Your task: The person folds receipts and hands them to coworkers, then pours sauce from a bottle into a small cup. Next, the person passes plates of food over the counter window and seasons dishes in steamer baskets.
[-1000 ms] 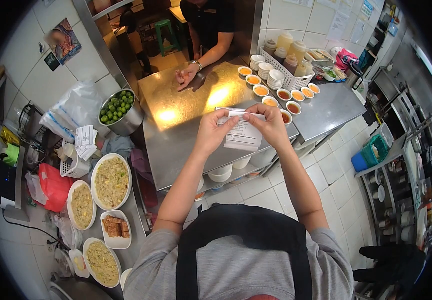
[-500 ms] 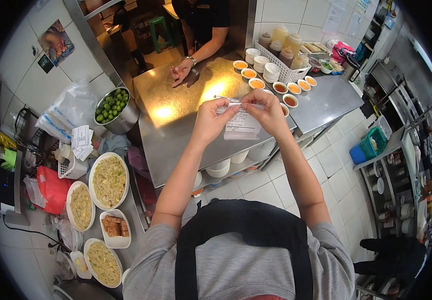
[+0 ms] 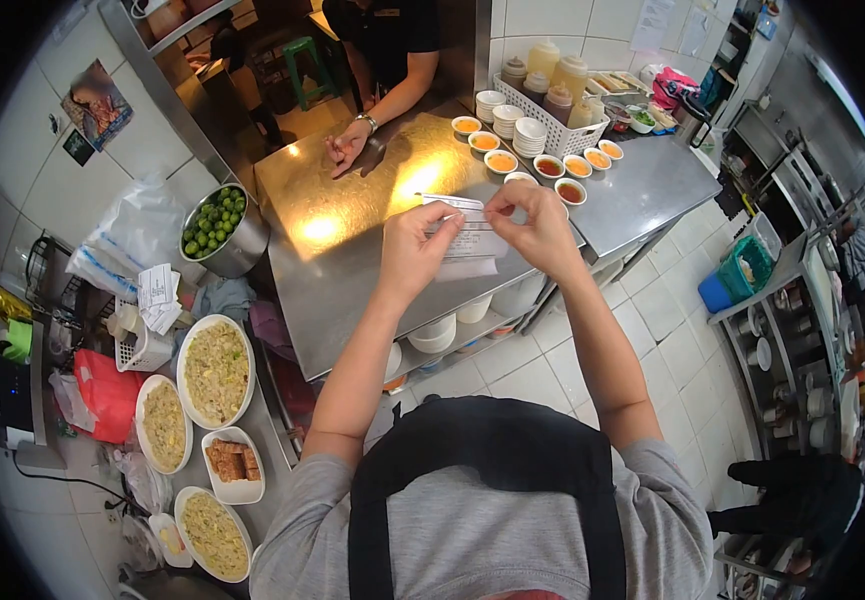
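Note:
My left hand (image 3: 414, 248) pinches the left side of a printed paper receipt (image 3: 469, 244) between thumb and fingers. At the receipt's upper right edge, the fingers of my right hand (image 3: 535, 230) are closed in a pinch. The top of the paper looks folded or layered in strips, and its lower part hangs down with the print showing. Both hands hold it above the front edge of the steel counter (image 3: 342, 315). Small sauce bowls (image 3: 500, 162) with orange and red-brown sauce stand just beyond my right hand.
Across the counter, a person's hand (image 3: 348, 148) rests near the surface. A white basket (image 3: 552, 128) holds several squeeze bottles. To the left are a pot of green limes (image 3: 220, 225), oval dishes of fried rice (image 3: 216, 370), a dish of browned pieces (image 3: 233, 462) and other slips (image 3: 159, 295).
My hands have come slightly apart, the right one shifting a little to the right. Strips now show at the receipt's top. The whole view has shifted slightly.

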Demonstrator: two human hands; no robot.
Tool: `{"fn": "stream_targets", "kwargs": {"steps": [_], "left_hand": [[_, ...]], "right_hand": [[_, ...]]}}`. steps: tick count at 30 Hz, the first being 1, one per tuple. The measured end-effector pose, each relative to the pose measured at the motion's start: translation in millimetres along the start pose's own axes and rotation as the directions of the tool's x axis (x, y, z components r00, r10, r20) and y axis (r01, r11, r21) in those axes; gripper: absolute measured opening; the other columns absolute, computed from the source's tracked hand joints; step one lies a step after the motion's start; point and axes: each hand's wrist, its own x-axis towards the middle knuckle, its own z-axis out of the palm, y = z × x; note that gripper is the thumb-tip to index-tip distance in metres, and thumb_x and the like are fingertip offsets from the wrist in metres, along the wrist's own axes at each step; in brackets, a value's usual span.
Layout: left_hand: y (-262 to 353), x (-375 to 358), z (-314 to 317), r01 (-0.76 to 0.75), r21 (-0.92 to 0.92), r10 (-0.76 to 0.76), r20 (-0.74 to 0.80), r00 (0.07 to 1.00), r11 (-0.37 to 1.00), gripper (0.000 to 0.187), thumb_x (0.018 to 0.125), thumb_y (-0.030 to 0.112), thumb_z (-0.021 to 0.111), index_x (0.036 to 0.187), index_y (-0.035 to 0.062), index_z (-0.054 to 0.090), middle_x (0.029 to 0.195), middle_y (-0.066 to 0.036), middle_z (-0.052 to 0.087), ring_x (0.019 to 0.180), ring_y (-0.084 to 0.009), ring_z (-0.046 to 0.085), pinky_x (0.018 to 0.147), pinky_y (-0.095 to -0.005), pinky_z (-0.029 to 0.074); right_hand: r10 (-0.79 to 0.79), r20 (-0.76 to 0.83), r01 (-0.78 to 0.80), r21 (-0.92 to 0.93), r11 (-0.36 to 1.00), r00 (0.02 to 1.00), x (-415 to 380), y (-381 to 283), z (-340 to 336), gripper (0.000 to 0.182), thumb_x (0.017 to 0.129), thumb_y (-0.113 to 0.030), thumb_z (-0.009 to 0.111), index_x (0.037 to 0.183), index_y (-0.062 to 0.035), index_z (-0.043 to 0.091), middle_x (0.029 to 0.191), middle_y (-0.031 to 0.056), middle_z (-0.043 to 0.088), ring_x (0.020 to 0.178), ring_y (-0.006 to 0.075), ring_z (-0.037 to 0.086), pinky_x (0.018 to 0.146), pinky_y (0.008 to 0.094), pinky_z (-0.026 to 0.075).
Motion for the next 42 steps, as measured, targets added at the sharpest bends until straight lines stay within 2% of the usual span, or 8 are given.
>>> {"fn": "stream_targets", "kwargs": {"steps": [4,6,15,20,30,32,36,42], "left_hand": [[-17,-1,-12,0.034,-0.084,-0.037,-0.026,0.999,0.996,0.013,0.081,0.010,0.059,0.081,-0.0023,0.063,0.069,-0.003,0.062,0.063,-0.0069,0.054,0.058,-0.0232,0.044],[-12,1,-21,0.127,-0.242,-0.130,0.004,0.991,0.962,0.015,0.082,0.012,0.060,0.080,-0.0028,0.063,0.070,-0.002,0.062,0.065,-0.0066,0.054,0.060,-0.0225,0.044],[-6,0,0,0.029,-0.068,-0.026,0.041,0.999,0.997,0.014,0.080,0.012,0.059,0.079,-0.0018,0.062,0.069,-0.005,0.062,0.063,-0.0074,0.054,0.059,-0.0225,0.044],[8,0,-1,0.056,0.165,-0.097,0.255,0.962,0.985,0.010,0.078,0.008,0.058,0.079,-0.0014,0.061,0.068,-0.003,0.060,0.063,-0.0058,0.053,0.056,-0.0229,0.044],[-2,-13,-12,0.030,0.058,-0.039,0.159,0.987,0.998,0.008,0.075,0.005,0.056,0.076,-0.0017,0.061,0.065,-0.002,0.060,0.060,-0.0054,0.052,0.053,-0.0219,0.043],[-6,-19,-16,0.149,0.083,-0.163,0.196,0.967,0.985,0.009,0.075,0.005,0.056,0.076,-0.0017,0.061,0.067,-0.001,0.060,0.062,-0.0057,0.052,0.056,-0.0212,0.042],[-29,-21,-23,0.039,0.041,-0.041,0.062,0.997,0.998,0.010,0.073,0.011,0.060,0.074,0.0007,0.063,0.064,-0.006,0.061,0.058,-0.0083,0.056,0.051,-0.0244,0.043],[-1,-11,2,-0.043,0.059,0.034,0.147,0.989,0.997,0.018,0.079,0.018,0.061,0.076,0.0001,0.064,0.067,-0.012,0.062,0.060,-0.0147,0.060,0.054,-0.0273,0.044]], "right_hand": [[0.099,-0.036,-0.103,-0.140,0.985,0.994,-14,23,-19,0.009,0.068,-0.003,0.061,0.075,0.0027,0.061,0.068,0.0066,0.059,0.065,0.0126,0.053,0.062,0.0253,0.043],[0.267,-0.164,-0.268,0.015,0.963,0.950,-18,32,-22,0.011,0.072,-0.006,0.063,0.078,0.0030,0.062,0.068,0.0044,0.059,0.067,0.0102,0.053,0.063,0.0248,0.042],[0.086,-0.143,-0.083,0.022,0.996,0.986,-18,10,0,0.007,0.074,-0.005,0.061,0.077,0.0013,0.060,0.070,0.0089,0.059,0.066,0.0188,0.055,0.059,0.0292,0.042],[-0.156,0.118,0.187,-0.321,0.928,0.981,-14,-9,-2,0.003,0.074,-0.001,0.059,0.075,0.0009,0.058,0.070,0.0089,0.057,0.069,0.0231,0.053,0.060,0.0309,0.040],[0.013,-0.021,-0.014,-0.045,0.999,1.000,-18,0,-7,0.003,0.073,-0.001,0.058,0.074,0.0011,0.056,0.071,0.0116,0.057,0.065,0.0238,0.055,0.056,0.0308,0.042],[0.032,-0.054,-0.034,-0.043,0.998,0.998,-24,-2,-6,0.003,0.074,0.000,0.058,0.075,0.0016,0.057,0.072,0.0117,0.058,0.066,0.0222,0.056,0.059,0.0291,0.043],[0.151,-0.202,-0.146,0.041,0.989,0.968,-26,16,-23,0.003,0.075,0.000,0.058,0.077,0.0022,0.058,0.073,0.0110,0.059,0.067,0.0209,0.056,0.060,0.0284,0.044],[0.049,0.052,-0.047,-0.032,0.998,0.997,-22,1,-10,0.006,0.075,-0.002,0.060,0.078,0.0022,0.058,0.073,0.0110,0.059,0.067,0.0199,0.057,0.058,0.0286,0.043]]}}
